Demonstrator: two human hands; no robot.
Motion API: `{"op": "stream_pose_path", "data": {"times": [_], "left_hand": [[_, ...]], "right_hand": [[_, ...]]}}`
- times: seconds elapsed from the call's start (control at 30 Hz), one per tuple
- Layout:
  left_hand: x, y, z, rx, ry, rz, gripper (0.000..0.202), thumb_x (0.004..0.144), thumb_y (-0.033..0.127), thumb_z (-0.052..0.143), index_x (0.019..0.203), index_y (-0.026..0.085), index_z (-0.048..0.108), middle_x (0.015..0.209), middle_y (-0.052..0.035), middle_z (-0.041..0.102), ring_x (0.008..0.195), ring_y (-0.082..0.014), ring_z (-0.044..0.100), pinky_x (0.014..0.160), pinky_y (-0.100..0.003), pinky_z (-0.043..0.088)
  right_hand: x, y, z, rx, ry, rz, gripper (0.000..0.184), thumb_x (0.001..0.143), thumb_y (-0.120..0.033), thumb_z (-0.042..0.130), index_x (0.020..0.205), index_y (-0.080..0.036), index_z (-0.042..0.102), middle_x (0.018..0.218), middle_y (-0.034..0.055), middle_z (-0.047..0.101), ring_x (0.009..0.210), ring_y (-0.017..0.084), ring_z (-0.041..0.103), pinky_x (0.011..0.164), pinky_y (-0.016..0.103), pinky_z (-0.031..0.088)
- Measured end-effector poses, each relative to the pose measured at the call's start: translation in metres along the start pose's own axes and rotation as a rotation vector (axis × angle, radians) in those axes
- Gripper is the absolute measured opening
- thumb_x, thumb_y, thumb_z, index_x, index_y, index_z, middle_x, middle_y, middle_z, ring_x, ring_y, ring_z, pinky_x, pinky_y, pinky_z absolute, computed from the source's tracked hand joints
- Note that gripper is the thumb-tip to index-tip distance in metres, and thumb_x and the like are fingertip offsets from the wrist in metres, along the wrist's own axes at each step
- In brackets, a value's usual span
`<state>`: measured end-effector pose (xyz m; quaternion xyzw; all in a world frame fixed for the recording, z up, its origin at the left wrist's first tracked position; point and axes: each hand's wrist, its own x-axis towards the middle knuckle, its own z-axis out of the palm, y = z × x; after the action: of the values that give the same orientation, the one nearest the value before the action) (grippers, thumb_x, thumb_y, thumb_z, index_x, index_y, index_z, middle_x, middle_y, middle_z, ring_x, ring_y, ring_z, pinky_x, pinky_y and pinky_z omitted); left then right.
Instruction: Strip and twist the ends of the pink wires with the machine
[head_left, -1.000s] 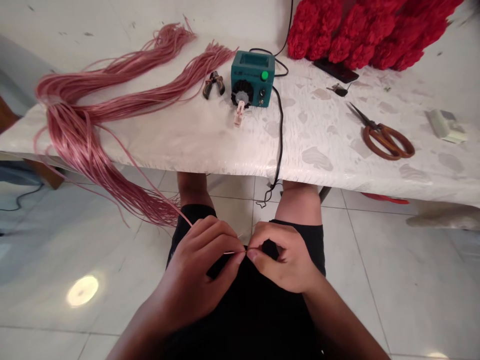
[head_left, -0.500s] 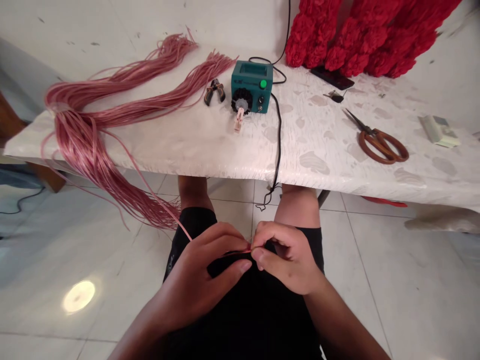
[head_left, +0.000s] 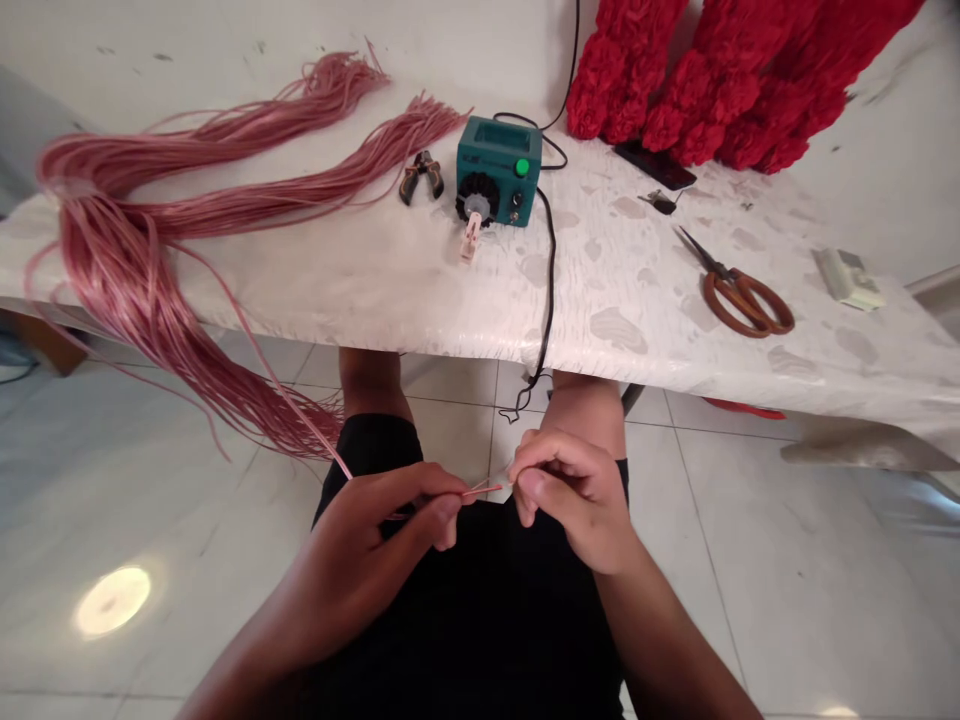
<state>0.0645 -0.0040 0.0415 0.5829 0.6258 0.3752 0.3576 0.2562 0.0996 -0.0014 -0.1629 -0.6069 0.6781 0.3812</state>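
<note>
A white-covered bench [head_left: 420, 290] stands over pale floor tiles. It carries a teal box [head_left: 499, 170], scissors [head_left: 739, 295] and a pink bundle [head_left: 127, 260] spilling off its edge. Below, over the lap, the left hand [head_left: 375, 540] and right hand [head_left: 574, 500] sit close together, each with fingertips closed on a single strand [head_left: 480, 490].

Left hand [head_left: 375, 540], right hand [head_left: 577, 500] drawn slightly apart; short stretch of pink strand [head_left: 484, 489] now exposed between fingers.
</note>
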Motion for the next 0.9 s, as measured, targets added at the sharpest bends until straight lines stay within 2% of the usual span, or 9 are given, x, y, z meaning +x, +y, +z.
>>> {"op": "stream_pose_path", "data": {"times": [0.13, 0.33, 0.5, 0.67, 0.8, 0.9], "left_hand": [[-0.003, -0.002, 0.0, -0.118, 0.012, -0.062, 0.025, 0.101, 0.028, 0.049, 0.083, 0.022, 0.067, 0.062, 0.0038, 0.065, 0.062, -0.0109, 0.059, 0.065, -0.022, 0.046], [-0.006, -0.002, 0.003, -0.413, 0.046, -0.181, 0.024, 0.1, 0.038, 0.052, 0.091, 0.02, 0.066, 0.056, 0.0029, 0.059, 0.053, -0.011, 0.053, 0.053, -0.023, 0.042], [-0.007, -0.003, 0.005, -0.51, 0.082, -0.157, 0.021, 0.099, 0.036, 0.055, 0.092, 0.02, 0.068, 0.056, 0.0027, 0.057, 0.052, -0.0101, 0.05, 0.05, -0.022, 0.04], [-0.01, -0.004, 0.004, -0.521, 0.105, -0.16, 0.019, 0.1, 0.035, 0.057, 0.094, 0.022, 0.069, 0.056, 0.003, 0.056, 0.053, -0.0096, 0.052, 0.051, -0.022, 0.041], [-0.008, 0.0, -0.007, -0.582, 0.226, -0.1, 0.014, 0.098, 0.03, 0.06, 0.092, 0.022, 0.07, 0.054, 0.0045, 0.05, 0.048, -0.0074, 0.052, 0.047, -0.02, 0.036], [-0.002, 0.008, -0.021, -0.748, 0.394, -0.06, 0.017, 0.097, 0.023, 0.055, 0.088, 0.019, 0.069, 0.053, 0.0061, 0.037, 0.042, -0.0045, 0.041, 0.043, -0.018, 0.031]], "right_hand": [[0.006, 0.005, -0.01, -0.015, 0.058, -0.019, 0.012, 0.094, -0.014, 0.06, 0.089, -0.021, 0.068, 0.067, -0.0051, 0.056, 0.052, 0.008, 0.057, 0.051, 0.024, 0.044], [0.012, 0.026, -0.014, -0.081, 0.089, 0.055, 0.012, 0.09, -0.014, 0.065, 0.079, -0.02, 0.064, 0.065, -0.0051, 0.058, 0.053, 0.008, 0.055, 0.052, 0.023, 0.043], [0.01, 0.05, -0.017, -0.112, 0.132, 0.163, 0.017, 0.09, -0.023, 0.068, 0.075, -0.019, 0.063, 0.06, -0.0052, 0.056, 0.053, 0.009, 0.054, 0.054, 0.024, 0.043], [0.008, 0.058, -0.02, -0.028, 0.231, 0.148, 0.019, 0.091, -0.029, 0.07, 0.076, -0.019, 0.064, 0.054, -0.0051, 0.057, 0.052, 0.01, 0.05, 0.054, 0.025, 0.041], [0.008, 0.06, -0.024, 0.079, 0.291, 0.126, 0.022, 0.092, -0.032, 0.069, 0.075, -0.02, 0.06, 0.052, -0.0066, 0.053, 0.049, 0.01, 0.047, 0.053, 0.025, 0.04], [0.009, 0.062, -0.026, 0.172, 0.309, 0.125, 0.027, 0.092, -0.035, 0.068, 0.073, -0.021, 0.056, 0.05, -0.0081, 0.049, 0.046, 0.009, 0.044, 0.05, 0.025, 0.041]]}}
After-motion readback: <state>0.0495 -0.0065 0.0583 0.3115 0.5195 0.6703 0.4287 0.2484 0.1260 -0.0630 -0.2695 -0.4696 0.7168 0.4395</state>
